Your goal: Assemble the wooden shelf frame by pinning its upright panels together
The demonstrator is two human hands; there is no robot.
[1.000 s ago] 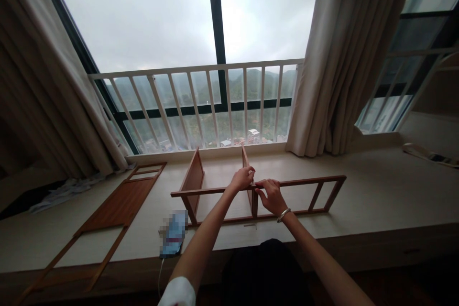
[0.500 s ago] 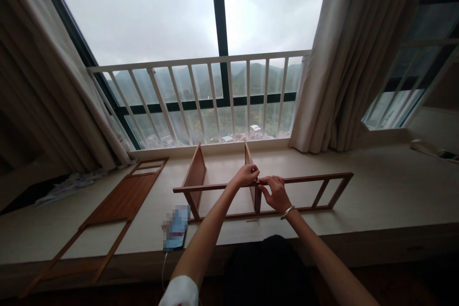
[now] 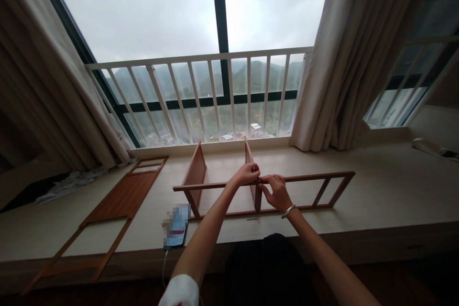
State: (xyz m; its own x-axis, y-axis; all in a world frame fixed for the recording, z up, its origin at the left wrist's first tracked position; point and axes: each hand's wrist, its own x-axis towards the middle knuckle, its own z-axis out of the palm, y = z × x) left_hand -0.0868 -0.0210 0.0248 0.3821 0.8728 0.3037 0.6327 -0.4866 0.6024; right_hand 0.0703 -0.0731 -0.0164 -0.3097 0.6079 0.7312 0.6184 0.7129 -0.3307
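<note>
A brown wooden rack frame lies on its side on the pale ledge, with two upright boards, an end board and a middle board, standing across it. My left hand is closed at the joint where the middle board meets the upper rail. Its fingertips are pinched together, and whatever small thing they hold is hidden. Just right of that joint, my right hand grips the same rail, fingers over the top and thumb below. A bracelet circles the right wrist.
A second wooden frame with a solid panel lies flat at the left, jutting past the ledge's front edge. A phone on a cable lies near my left forearm. One small thin piece lies before the rack. White railing and curtains stand behind.
The view has shifted slightly, so the rack appears a little higher and further right. Both hands stay at the same joint, with only small movements of the left fingers.
</note>
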